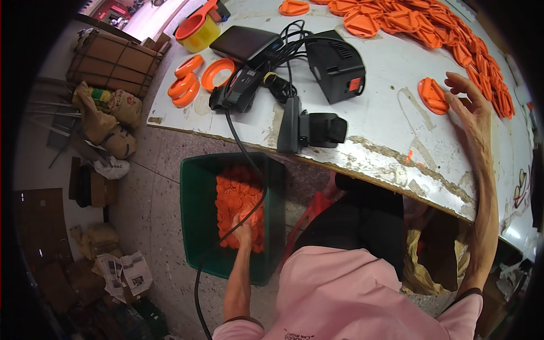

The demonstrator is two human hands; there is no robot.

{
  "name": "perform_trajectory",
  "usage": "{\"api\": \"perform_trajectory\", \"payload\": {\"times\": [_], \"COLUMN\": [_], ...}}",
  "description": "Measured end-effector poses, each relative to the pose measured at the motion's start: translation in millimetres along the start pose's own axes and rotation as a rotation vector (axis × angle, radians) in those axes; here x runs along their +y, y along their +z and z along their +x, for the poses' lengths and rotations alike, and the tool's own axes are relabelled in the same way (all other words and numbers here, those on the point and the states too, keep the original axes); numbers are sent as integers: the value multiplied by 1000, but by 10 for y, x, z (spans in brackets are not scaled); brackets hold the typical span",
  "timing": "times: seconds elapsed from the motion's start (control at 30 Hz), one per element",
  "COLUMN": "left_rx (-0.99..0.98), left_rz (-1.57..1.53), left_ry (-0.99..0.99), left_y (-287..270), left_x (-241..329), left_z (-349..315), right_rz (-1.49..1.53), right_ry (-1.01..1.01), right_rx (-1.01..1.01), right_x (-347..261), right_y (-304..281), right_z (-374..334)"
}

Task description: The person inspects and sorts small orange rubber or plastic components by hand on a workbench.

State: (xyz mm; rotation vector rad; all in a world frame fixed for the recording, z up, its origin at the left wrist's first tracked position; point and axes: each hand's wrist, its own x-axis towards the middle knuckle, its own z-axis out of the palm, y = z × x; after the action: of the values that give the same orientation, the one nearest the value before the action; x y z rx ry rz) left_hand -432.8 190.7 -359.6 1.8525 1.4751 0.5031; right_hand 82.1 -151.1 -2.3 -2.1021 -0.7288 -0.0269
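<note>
My left hand [243,231] reaches down into a deep green bin [195,249] and touches the heap of orange plastic pieces [235,190] inside. Its fingers are mostly lost among the pieces, so whether they grip one is hard to see. Over the worktable, my right hand [471,105] is open, thumb and fingers apart. Its thumb tip is at the right edge of a single round orange plastic part [433,95] with raised ribs, which lies on the white tabletop [385,122]. A black cable [238,139] hangs from the table across the bin, close to my left hand.
Many similar orange parts [419,25] are piled along the table's far right. Orange rings [184,88], a yellow tape roll [198,35], a black box [246,42], a charger-like black device [335,65] and tangled cables occupy the left. Sacks [105,113] and cartons [113,62] stand on the floor.
</note>
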Motion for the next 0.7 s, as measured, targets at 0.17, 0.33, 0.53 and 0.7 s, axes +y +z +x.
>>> {"api": "perform_trajectory", "payload": {"times": [0.17, 0.33, 0.53, 0.7], "left_rx": [-141, -147, -237, -442], "left_rz": [224, 314, -161, -343], "left_ry": [-441, -447, 94, 432], "left_y": [399, 418, 465, 5], "left_x": [58, -292, 686, 2675], "left_z": [-24, 129, -150, -957], "right_rz": [-108, -1, -18, -115], "right_ry": [91, 25, -47, -265], "right_rx": [13, -46, -121, -105], "right_x": [17, -101, -179, -112], "right_y": [91, 183, 275, 136], "right_z": [-66, -24, -87, -59]}}
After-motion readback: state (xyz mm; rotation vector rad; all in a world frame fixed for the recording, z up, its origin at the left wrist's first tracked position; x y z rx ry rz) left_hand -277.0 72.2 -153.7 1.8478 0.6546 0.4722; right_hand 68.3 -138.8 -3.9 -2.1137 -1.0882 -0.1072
